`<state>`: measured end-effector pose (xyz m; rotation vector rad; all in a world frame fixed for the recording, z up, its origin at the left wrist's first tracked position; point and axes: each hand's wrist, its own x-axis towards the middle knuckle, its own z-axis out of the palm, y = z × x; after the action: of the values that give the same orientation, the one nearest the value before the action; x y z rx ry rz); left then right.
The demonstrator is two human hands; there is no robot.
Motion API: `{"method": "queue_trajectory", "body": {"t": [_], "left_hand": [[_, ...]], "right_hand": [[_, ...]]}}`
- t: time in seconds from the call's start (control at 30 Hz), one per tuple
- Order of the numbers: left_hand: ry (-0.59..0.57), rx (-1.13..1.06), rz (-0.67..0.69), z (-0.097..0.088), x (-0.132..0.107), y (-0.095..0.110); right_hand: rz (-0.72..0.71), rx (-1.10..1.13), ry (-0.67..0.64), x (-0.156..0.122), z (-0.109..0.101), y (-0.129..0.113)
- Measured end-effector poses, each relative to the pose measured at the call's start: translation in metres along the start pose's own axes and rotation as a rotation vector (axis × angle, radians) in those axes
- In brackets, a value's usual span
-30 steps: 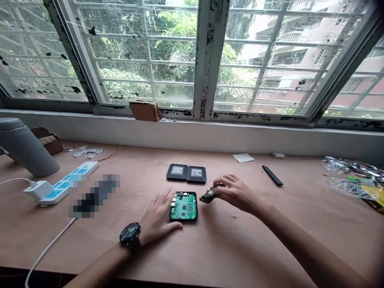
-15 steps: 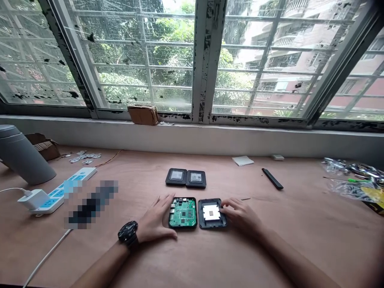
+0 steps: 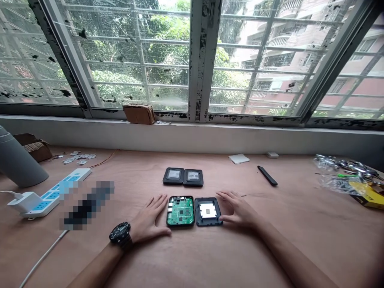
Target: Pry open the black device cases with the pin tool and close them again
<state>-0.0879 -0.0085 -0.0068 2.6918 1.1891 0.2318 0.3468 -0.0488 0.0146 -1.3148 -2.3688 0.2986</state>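
Observation:
A green circuit board [image 3: 180,211] lies face up in a black square case half, with ports along its upper and left sides. Close on its right is the other black case half [image 3: 198,222], inside up, with a silvery metal plate [image 3: 208,209] in its middle. My left hand [image 3: 151,219] rests on the table just left of the board, fingers spread, holding nothing. My right hand [image 3: 240,210] lies at the right edge of the other case half, fingers apart; its thumb is at the rim, and whether it touches I cannot tell.
Behind sit two black square covers with labels [image 3: 193,177]. A black bar [image 3: 267,176] and a white paper square [image 3: 239,159] lie farther right. Plastic bags [image 3: 340,184] fill the right edge. At left are a power strip [image 3: 57,192] and a grey cylinder [image 3: 21,160].
My right hand has opened and drawn back from the case half, its fingers now spread. My left hand has moved slightly away from the board. The whole view has shifted a little.

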Motion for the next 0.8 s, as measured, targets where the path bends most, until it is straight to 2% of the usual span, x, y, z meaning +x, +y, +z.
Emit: {"method": "queue_trajectory", "body": {"t": [0.13, 0.27, 0.5, 0.7, 0.8], "left_hand": [[-0.007, -0.007, -0.016, -0.005, 0.0, 0.005], [-0.007, -0.012, -0.018, -0.007, 0.001, 0.007], [0.012, -0.049, 0.002, -0.005, 0.0, 0.005], [-0.01, -0.087, -0.005, -0.004, 0.002, 0.001], [-0.015, -0.123, 0.021, -0.007, 0.009, -0.001]], "right_hand": [[0.031, 0.014, -0.114, 0.0, 0.006, 0.001], [0.041, 0.022, -0.155, 0.001, 0.008, 0.001], [0.023, 0.034, -0.113, -0.001, 0.013, 0.006], [0.0, 0.06, -0.071, 0.002, 0.01, -0.004], [-0.049, 0.085, -0.01, 0.003, 0.01, -0.004]]}}
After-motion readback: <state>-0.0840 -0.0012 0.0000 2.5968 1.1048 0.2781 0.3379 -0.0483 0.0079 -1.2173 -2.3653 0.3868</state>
